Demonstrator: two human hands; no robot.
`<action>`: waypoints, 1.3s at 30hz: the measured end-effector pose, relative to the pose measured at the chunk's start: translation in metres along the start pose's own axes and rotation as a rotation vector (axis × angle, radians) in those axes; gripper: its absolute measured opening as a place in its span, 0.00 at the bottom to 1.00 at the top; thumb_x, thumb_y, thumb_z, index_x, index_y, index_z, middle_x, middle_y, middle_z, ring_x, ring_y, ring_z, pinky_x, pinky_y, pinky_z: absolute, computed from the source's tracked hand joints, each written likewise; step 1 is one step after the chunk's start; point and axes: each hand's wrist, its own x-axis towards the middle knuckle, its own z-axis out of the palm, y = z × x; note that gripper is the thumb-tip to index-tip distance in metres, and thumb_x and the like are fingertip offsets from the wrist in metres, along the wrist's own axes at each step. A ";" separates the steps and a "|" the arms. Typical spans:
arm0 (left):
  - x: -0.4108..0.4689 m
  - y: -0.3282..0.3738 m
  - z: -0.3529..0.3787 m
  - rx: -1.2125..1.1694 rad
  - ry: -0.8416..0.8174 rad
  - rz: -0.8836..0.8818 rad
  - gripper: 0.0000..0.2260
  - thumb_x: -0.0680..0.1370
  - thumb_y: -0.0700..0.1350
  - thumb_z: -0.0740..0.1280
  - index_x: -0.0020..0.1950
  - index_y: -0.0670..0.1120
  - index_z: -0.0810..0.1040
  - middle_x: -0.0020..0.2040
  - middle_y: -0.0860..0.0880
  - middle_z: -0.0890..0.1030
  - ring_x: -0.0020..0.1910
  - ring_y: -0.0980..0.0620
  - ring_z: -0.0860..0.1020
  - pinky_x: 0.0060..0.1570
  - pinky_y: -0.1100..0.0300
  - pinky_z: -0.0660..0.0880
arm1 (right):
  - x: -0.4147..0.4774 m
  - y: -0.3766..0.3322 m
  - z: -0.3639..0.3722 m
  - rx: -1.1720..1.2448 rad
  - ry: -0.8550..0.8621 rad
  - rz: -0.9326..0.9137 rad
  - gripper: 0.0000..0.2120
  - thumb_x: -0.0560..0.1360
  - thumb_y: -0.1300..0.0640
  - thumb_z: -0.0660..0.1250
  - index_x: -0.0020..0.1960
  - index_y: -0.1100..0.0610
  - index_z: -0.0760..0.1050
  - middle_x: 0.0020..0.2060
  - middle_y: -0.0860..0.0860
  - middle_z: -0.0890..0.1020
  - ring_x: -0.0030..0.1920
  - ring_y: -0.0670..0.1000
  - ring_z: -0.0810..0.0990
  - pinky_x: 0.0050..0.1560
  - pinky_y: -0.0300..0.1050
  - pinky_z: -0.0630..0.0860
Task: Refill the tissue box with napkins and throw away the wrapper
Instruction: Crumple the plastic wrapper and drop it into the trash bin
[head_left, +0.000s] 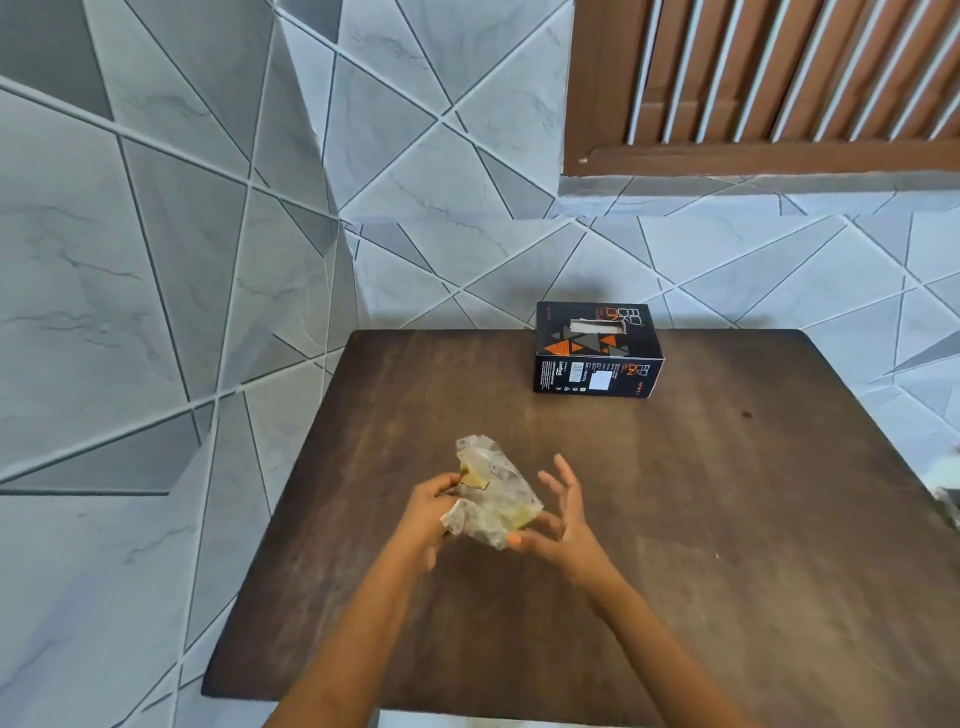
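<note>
Head view. A dark brown wooden table (675, 493) is seen from above, set against a wall of grey and white tiles (156, 260) cut by thin diagonal lines. A brown slatted shutter (779, 78) is noted in the upper right corner of the frame.

A crumpled, translucent plastic wrapper (493, 493) is held above the near-centre of the table, between the two hands. A yellowish tint and a small dark-edged patch are visible on it; its contents, if any, cannot be made out.

The left hand (426, 514) is closed on the left side of the wrapper, with the fingers curled around the film and the thumb pressed near the dark-edged patch. The wrapper is pinched there.

The right hand (566, 519) is placed at the right side of the wrapper. Its fingers (563, 475) are spread and raised, clear of the film, while the thumb tip is seen touching the lower right edge of the wrapper. No firm grip is shown on this side. Both forearms are bare and enter from the bottom edge of the frame.

The tissue box (597, 348) is recorded at the far edge of the table, near the wall, well apart from the hands. It is dark, printed with orange and grey triangles, and stands with its slot facing up. White paper is visible in the slot.
</note>
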 end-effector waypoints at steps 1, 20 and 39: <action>-0.001 0.003 0.001 0.008 -0.031 -0.008 0.15 0.74 0.27 0.59 0.40 0.44 0.79 0.34 0.48 0.82 0.34 0.52 0.79 0.34 0.61 0.75 | -0.001 -0.004 -0.003 -0.117 -0.036 -0.053 0.55 0.60 0.55 0.79 0.72 0.38 0.43 0.70 0.38 0.55 0.63 0.40 0.69 0.60 0.35 0.72; -0.012 0.016 0.051 0.227 -0.143 0.168 0.14 0.79 0.37 0.62 0.62 0.46 0.77 0.58 0.45 0.81 0.53 0.50 0.81 0.49 0.61 0.81 | 0.010 -0.031 -0.034 -0.534 0.256 -0.163 0.06 0.72 0.63 0.67 0.45 0.55 0.81 0.34 0.47 0.82 0.35 0.39 0.79 0.40 0.37 0.76; -0.014 0.006 0.075 0.177 -0.315 0.190 0.14 0.80 0.44 0.61 0.64 0.49 0.75 0.57 0.50 0.80 0.55 0.55 0.79 0.58 0.61 0.76 | -0.009 -0.013 -0.059 -0.038 0.255 -0.080 0.14 0.75 0.68 0.61 0.59 0.62 0.75 0.42 0.46 0.86 0.44 0.42 0.83 0.47 0.35 0.79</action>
